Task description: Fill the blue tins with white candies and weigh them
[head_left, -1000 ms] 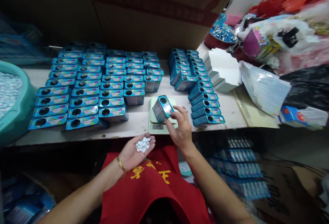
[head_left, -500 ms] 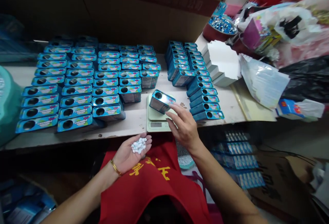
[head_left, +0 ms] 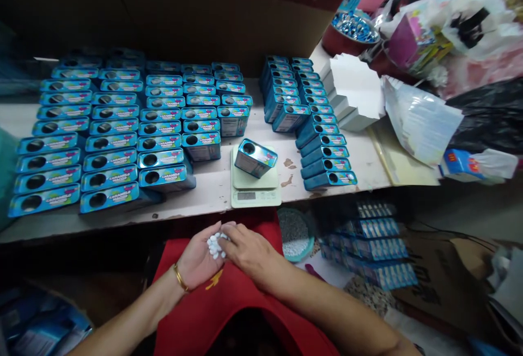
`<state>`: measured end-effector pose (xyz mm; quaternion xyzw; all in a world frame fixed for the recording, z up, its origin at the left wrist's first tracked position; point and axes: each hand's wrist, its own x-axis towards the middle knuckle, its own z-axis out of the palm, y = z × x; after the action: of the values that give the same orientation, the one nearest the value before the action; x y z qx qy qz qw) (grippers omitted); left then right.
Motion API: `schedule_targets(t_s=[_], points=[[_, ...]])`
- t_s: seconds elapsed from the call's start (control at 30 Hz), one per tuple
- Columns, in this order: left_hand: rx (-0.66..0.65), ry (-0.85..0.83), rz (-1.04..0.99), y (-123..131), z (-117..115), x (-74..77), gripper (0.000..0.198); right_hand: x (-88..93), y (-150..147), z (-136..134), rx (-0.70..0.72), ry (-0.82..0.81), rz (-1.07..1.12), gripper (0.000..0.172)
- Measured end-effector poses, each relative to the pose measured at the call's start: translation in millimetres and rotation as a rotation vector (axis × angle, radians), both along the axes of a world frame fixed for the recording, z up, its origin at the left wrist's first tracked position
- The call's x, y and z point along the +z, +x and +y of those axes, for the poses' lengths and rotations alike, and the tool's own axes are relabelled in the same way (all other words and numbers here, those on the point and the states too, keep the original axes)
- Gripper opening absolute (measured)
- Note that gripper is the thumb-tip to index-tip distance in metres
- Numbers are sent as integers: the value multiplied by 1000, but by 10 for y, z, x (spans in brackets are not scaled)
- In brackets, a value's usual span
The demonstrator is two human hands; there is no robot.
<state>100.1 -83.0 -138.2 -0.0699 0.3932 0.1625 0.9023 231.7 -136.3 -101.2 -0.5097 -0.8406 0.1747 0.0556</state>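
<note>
My left hand is cupped palm up over my lap and holds a small heap of white candies. My right hand lies beside it, its fingertips pinching into the heap. A blue tin with a round hole on top stands alone on a small pale green scale at the table's front edge, clear of both hands.
Rows of like blue tins fill the table's left side; more tins stand right of the scale. White cartons and plastic bags lie at the right. A small bowl of candies sits below the table edge.
My right hand let go of the tin, left it standing on the scale, and drew back to the candies in my left palm. The view shifted slightly.
</note>
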Motion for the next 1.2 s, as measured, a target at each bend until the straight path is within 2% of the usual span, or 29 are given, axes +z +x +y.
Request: schedule_targets(t_s=[0.1, 0.2, 0.4, 0.73, 0.87, 0.93, 1.03, 1.07, 1.1, 1.13, 1.2], points=[[5, -4, -12, -4, -31, 1, 15, 16, 54, -4, -17, -49, 31, 22], [-5, -3, -50, 7, -42, 17, 16, -5, 76, 1, -5, -33, 71, 17], [-14, -5, -86, -10, -63, 35, 17, -78, 48, -54, 33, 46, 134, 20], [-26, -10, -130, -22, -83, 10, 15, -49, 39, -87, 63, 57, 134, 26], [-15, -29, -140, -32, -72, 2, 14, 40, 58, -71, 82, 101, 147, 28], [-7, -63, -89, -29, -53, 2, 14, 103, 149, 0, -22, 216, 213, 29], [28, -92, -45, -40, -3, 64, 12, 145, 401, 181, -440, 493, 395, 37], [60, -83, -65, -64, 26, 117, 11, 137, 492, 245, -584, 540, 462, 40], [102, -57, -96, -108, 70, 191, 11, 120, 573, 305, -698, 552, 528, 43], [158, -15, -125, -179, 132, 285, 12, 93, 637, 356, -755, 516, 579, 47], [273, 119, -140, -422, 331, 527, 15, 20, 710, 428, -764, 442, 636, 52]])
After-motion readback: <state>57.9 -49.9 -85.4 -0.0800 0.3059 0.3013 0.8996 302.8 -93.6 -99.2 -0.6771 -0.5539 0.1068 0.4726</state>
